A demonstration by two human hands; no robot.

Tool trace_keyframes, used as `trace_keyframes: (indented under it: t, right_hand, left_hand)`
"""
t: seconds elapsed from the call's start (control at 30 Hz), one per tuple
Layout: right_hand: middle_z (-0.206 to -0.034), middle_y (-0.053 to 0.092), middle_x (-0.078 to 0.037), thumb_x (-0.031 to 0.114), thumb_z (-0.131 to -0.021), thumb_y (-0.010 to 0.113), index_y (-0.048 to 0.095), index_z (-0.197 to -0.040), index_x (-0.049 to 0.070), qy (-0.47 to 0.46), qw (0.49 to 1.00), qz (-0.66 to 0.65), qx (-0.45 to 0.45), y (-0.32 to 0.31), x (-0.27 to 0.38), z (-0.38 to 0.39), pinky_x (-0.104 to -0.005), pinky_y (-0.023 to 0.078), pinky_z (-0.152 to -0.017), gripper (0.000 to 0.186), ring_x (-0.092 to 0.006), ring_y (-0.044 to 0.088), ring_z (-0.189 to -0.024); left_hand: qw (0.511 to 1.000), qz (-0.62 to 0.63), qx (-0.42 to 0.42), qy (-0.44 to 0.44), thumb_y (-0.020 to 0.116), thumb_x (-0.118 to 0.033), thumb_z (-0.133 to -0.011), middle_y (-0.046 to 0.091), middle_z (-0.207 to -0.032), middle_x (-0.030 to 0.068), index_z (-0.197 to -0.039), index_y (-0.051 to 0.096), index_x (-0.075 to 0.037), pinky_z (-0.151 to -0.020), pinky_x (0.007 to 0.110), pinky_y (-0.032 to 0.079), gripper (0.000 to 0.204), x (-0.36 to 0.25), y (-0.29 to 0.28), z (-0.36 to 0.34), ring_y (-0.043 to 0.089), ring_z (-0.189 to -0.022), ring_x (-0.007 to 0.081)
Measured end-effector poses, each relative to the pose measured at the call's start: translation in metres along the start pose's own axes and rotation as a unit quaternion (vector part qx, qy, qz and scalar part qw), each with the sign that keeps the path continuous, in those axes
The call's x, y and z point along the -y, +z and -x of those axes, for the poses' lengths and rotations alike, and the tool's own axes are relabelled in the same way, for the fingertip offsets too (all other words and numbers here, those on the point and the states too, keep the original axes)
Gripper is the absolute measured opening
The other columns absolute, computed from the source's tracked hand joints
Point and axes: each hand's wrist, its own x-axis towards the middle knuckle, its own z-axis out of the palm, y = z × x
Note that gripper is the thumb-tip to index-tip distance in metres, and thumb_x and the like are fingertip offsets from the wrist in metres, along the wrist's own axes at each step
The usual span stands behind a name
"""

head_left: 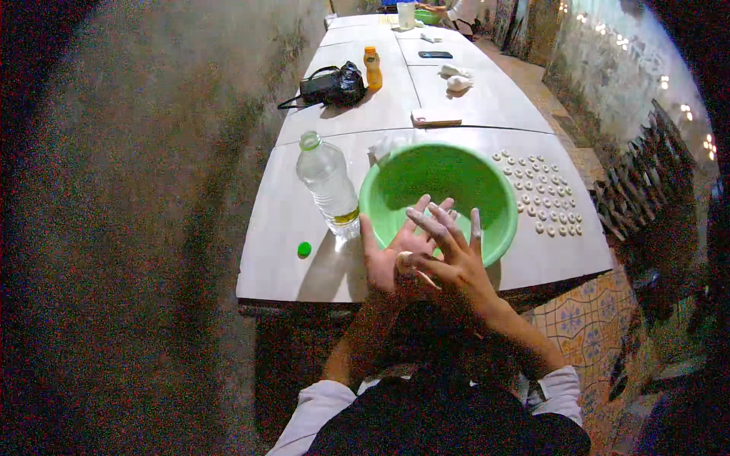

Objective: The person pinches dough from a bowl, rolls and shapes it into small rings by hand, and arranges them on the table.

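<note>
My left hand [382, 264] is turned palm up at the near side of the green basin [499, 182], its fingers stretched out. A small pale lump of dough [404, 263] rests on its palm. Over it, my right hand [461, 271] has its white-dusted fingers spread and its thumb against the lump. Many small pale dough rings [538, 185] lie in rows on the table right of the basin. A clear plastic bottle [327, 180] with its cap off stands left of the basin. Its green cap [304, 249] lies near it. The basin's lower inside is partly hidden by my hands.
The long white table [274, 228] stretches away from me. Farther along it are a black bag [332, 86], an orange-capped bottle [372, 70], a pale box-like object [436, 118], white bundles [458, 82] and a phone [435, 55]. Another person [461, 11] is at the far end.
</note>
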Motion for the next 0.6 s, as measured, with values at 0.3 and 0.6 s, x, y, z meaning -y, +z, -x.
trace_keyframes:
  t: [0.3, 0.6]
  right_hand:
    - [-0.127, 0.047, -0.002, 0.023, -0.072, 0.063, 0.059, -0.086, 0.021, 0.051, 0.993, -0.091, -0.047, 0.006, 0.0, -0.004, -0.0628, 0.012, -0.102, 0.014, -0.0249, 0.041, -0.123]
    - [-0.13, 0.046, -0.003, 0.027, -0.073, 0.063, 0.057, -0.087, 0.024, 0.015, 0.999, -0.041, -0.018, 0.011, 0.009, -0.001, -0.0646, 0.014, -0.1, 0.015, -0.0283, 0.039, -0.123]
  left_hand:
    - [0.997, 0.078, 0.02, -0.015, 0.031, -0.076, -0.076, 0.009, -0.146, 0.019, -0.142, 0.0, -0.009, -0.109, 0.047, 0.016, 0.099, -0.013, -0.003, 0.009, 0.017, -0.134, 0.0313]
    - [0.998, 0.054, -0.005, 0.022, 0.027, -0.078, -0.075, 0.009, -0.146, 0.018, -0.142, 0.003, -0.01, -0.106, 0.048, 0.023, 0.098, -0.012, 0.007, 0.017, 0.019, -0.133, 0.0326]
